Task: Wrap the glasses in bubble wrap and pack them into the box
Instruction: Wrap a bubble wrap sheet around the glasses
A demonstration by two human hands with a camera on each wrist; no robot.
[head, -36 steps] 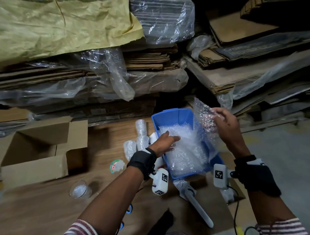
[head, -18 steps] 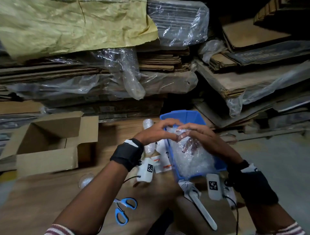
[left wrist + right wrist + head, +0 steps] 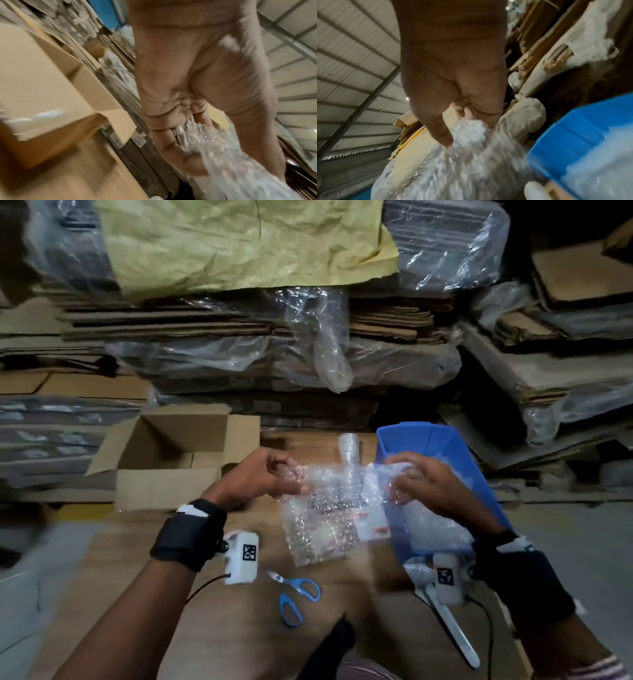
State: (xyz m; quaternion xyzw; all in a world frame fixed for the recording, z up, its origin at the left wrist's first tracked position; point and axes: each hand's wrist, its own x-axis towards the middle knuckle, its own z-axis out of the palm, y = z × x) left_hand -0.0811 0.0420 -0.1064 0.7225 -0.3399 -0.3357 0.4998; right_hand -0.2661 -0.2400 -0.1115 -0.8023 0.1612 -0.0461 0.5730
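A clear sheet of bubble wrap (image 3: 325, 518) hangs stretched between my two hands above the wooden table. My left hand (image 3: 263, 474) pinches its upper left corner, and my right hand (image 3: 416, 479) pinches the upper right corner over the blue bin (image 3: 424, 440). In the left wrist view the bubble wrap (image 3: 223, 155) runs out from under my curled fingers. In the right wrist view the bubble wrap (image 3: 467, 148) is caught under my thumb. An open cardboard box (image 3: 171, 453) stands at the left. One wrapped glass (image 3: 349, 448) stands behind the sheet.
Blue-handled scissors (image 3: 294, 597) lie on the table (image 3: 239, 628) near me. A white tape tool (image 3: 452, 635) lies at the right, below the bin. Stacks of flattened cardboard and plastic sheeting (image 3: 308, 344) close off the back and right.
The sheet has come out of the blue bin and been pulled open between both hands, moving left and towards me. The view has shifted left.
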